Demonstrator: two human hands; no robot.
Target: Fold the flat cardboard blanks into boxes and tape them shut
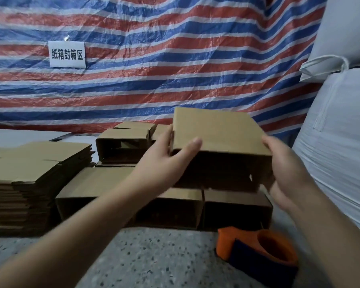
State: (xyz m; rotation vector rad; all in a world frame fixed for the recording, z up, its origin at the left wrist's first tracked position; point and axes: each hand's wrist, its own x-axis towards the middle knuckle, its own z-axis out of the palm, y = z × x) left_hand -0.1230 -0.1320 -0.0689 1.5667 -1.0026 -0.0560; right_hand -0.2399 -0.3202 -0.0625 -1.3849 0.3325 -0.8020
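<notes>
Cardboard box (216, 129) held up w/ both hands, left hand (164, 161) & right hand (283, 169) fingers grasping its sides, above folded boxes (175, 206), orange tape dispenser (258, 248) nearby.

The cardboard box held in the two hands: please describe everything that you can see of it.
The box is plain brown corrugated cardboard, folded into shape, with no print or tape visible. Its flat top panel tilts toward the camera; the near side lies in shadow. It is held above a row of folded boxes on the floor. The left hand grips its left end, thumb on top; the right hand holds its right end.
</notes>
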